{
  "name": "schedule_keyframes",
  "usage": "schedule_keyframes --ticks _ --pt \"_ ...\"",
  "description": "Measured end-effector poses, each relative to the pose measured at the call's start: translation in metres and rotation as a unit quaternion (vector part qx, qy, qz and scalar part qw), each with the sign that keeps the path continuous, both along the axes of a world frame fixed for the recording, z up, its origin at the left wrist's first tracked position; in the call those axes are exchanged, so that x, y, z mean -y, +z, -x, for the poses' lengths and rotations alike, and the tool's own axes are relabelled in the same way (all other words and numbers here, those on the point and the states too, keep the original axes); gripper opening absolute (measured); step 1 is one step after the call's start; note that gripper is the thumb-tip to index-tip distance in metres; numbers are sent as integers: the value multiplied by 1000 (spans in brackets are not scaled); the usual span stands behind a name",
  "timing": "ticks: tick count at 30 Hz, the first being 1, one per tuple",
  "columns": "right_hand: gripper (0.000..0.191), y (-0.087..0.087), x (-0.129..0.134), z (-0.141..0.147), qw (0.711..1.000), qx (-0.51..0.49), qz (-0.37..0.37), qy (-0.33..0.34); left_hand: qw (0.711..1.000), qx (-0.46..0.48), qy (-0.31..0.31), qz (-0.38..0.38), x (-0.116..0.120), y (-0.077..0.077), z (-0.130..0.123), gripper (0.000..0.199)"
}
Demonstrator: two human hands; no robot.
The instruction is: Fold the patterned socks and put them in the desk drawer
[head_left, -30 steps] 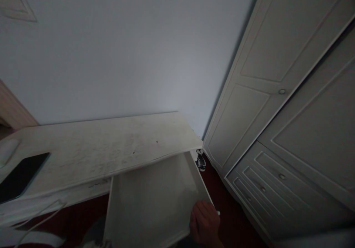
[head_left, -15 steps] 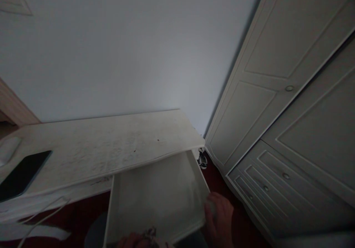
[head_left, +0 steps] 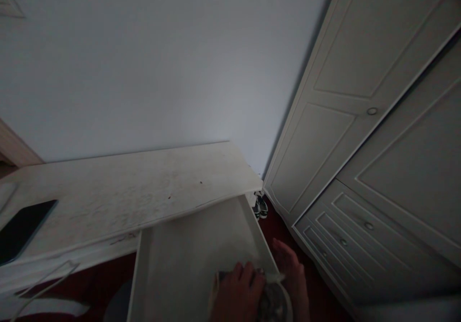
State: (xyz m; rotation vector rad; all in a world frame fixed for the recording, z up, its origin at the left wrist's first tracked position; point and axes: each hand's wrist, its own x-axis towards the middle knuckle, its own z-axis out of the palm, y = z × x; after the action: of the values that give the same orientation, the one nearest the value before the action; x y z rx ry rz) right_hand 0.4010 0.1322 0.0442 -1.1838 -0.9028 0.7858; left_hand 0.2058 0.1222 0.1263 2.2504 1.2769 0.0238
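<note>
An open white drawer (head_left: 190, 254) juts out from a white desk (head_left: 144, 182). Over its front right corner, my left hand (head_left: 239, 291) has its fingers curled on a dark patterned cloth (head_left: 273, 303). Just outside the drawer's right side is my right hand (head_left: 292, 274), its fingers apart and raised, beside the cloth; nothing shows between its fingers. The cloth's lower part is cut off by the frame's bottom edge.
A dark tablet or phone (head_left: 25, 228) lies on the desk's left end. A pale cable (head_left: 43, 283) hangs below it. Shoes (head_left: 260, 206) stand on the red floor beside a tall white wardrobe (head_left: 331, 144) with knobs and drawers.
My left hand and the cloth have moved right and up to the drawer's front right corner. My right hand has come off the corner, its fingers now spread. The view has shifted slightly.
</note>
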Motion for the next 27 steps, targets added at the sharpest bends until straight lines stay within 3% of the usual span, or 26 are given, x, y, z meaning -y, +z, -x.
schedule_keyframes --ticks 3,5,9,13,17,22,25,27 --pt "76 3 9 -3 998 -62 3 25 997 59 -59 7 -22 17 -31 77" --pt "80 8 14 -5 990 -132 12 36 992 92 -81 -17 -32 26 -48 80" --pt "87 12 19 -9 974 -224 42 14 984 103 -102 -103 -46 35 -76 67" --pt "85 6 19 -3 966 -248 57 -35 978 69 -51 -190 -71 39 -90 41" --pt "82 -9 16 1 969 -236 61 -43 967 58 6 -249 -108 49 -82 31" --pt "90 -31 1 -2 976 -191 86 -59 962 82 66 -253 -148 60 -58 31" --pt "93 -36 -2 6 979 -175 82 -68 962 103 122 -223 -157 57 -48 46" --pt "85 -38 1 15 982 -161 74 -65 964 117 137 -195 -153 49 -43 51"
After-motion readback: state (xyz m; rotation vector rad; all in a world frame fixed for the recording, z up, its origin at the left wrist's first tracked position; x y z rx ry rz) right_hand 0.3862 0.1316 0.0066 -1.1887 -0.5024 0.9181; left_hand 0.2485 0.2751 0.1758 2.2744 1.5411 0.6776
